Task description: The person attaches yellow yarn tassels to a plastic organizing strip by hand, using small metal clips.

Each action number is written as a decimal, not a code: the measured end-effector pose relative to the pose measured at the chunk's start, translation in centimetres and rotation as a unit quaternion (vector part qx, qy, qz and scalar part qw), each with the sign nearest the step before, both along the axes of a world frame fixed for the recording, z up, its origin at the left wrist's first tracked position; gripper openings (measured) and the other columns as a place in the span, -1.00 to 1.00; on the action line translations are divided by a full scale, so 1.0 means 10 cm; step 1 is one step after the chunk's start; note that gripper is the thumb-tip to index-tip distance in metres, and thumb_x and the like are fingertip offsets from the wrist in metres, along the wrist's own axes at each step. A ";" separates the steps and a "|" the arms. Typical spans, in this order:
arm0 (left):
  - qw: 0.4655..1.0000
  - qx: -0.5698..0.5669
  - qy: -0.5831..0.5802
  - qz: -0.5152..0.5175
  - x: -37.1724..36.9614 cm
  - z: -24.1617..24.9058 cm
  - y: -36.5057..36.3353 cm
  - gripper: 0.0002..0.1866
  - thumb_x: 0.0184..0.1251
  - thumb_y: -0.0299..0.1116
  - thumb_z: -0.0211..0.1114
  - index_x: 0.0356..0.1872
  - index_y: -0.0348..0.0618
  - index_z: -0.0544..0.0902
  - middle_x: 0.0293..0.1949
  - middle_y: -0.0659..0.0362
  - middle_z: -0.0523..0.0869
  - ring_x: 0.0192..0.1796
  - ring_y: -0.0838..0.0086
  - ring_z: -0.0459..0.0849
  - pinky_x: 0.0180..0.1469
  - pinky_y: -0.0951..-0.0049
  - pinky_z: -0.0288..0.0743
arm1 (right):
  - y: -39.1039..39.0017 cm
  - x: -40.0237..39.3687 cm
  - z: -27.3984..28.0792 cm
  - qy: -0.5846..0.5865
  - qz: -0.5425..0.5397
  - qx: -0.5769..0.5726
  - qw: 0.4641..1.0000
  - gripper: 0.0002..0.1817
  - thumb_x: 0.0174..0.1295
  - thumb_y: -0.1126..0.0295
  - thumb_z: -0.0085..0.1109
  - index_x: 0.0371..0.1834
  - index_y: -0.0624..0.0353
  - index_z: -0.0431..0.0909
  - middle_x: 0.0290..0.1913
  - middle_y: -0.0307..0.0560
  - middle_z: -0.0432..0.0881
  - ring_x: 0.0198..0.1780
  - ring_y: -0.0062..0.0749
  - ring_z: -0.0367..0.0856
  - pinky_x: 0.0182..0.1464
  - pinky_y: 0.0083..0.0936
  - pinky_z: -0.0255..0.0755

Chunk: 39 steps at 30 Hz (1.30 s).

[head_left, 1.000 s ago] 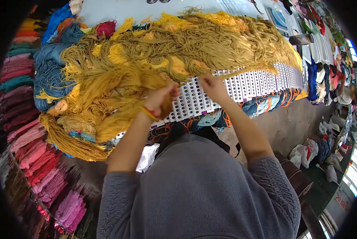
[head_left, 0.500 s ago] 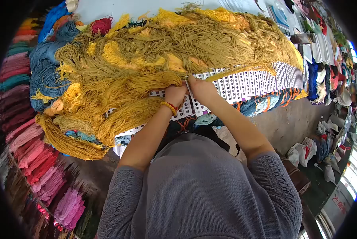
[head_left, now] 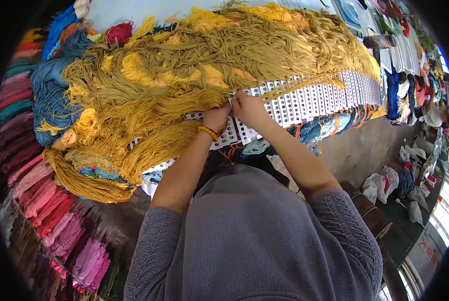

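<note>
My left hand [head_left: 216, 119], with a yellow beaded bracelet at the wrist, is closed around the end of a mustard yarn hank [head_left: 184, 104]. Close beside it, my right hand [head_left: 250, 109] has its thumb and fingers pinched together over the strip cards. What those fingertips hold is too small to make out. Under both hands lies a row of white cards with punched holes [head_left: 297, 103], overlapping one another. A thin bundle of yellow strands [head_left: 304, 86] stretches across the cards to the right of my right hand.
A large heap of olive and yellow yarn [head_left: 264, 50] covers the table behind the cards. Blue yarn [head_left: 59, 95] and a red ball [head_left: 119, 33] sit at the left. Pink hanks [head_left: 91, 263] hang lower left. White bags [head_left: 382, 184] lie at the right.
The view has shifted slightly. My right hand stays pinched near my left and has moved up a little. The yellow strands to its right now lie more spread over the cards.
</note>
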<state>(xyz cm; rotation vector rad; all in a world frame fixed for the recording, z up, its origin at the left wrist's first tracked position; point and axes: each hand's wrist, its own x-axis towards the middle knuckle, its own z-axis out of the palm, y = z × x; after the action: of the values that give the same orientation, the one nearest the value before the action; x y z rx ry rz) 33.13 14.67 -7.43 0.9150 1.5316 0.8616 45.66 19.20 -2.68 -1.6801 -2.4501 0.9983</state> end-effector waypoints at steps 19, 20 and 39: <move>0.993 -0.084 -0.036 0.076 -0.18 0.16 -0.13 -0.78 0.01 -0.29 0.31 -0.43 -0.25 0.60 -0.51 0.23 0.59 -0.48 0.59 0.52 -0.42 0.59 0.38 | -0.08 0.21 0.00 0.111 -0.092 -0.045 0.988 -0.74 0.05 0.32 0.10 -0.19 0.11 0.39 -0.46 0.01 0.54 -0.40 -0.12 0.54 -0.35 -0.34 0.39; 0.983 -0.070 -0.129 0.108 -0.18 0.21 -0.15 -0.77 0.04 -0.27 0.28 -0.40 -0.25 0.60 -0.45 0.18 0.61 -0.43 0.53 0.55 -0.36 0.56 0.40 | -0.09 0.21 0.00 0.111 -0.092 -0.046 0.988 -0.74 0.05 0.32 0.10 -0.19 0.11 0.39 -0.46 0.01 0.54 -0.40 -0.12 0.54 -0.35 -0.34 0.39; 0.881 -0.205 -0.380 0.194 -0.56 0.13 -0.26 -0.73 0.22 -0.16 0.10 -0.50 -0.13 0.51 -0.65 0.29 0.41 -0.60 0.64 0.31 -0.52 0.67 0.21 | -0.12 -0.01 0.05 -0.041 0.037 0.142 0.988 -0.52 -0.17 0.03 0.18 -0.14 -0.07 0.41 -0.35 -0.09 0.42 -0.45 -0.15 0.54 -0.45 -0.33 0.42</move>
<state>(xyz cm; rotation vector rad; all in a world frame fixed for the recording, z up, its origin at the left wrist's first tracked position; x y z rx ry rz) 27.58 12.02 -6.12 -0.0785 1.1217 0.9679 45.58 17.95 -2.19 -1.5780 -2.5730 0.5590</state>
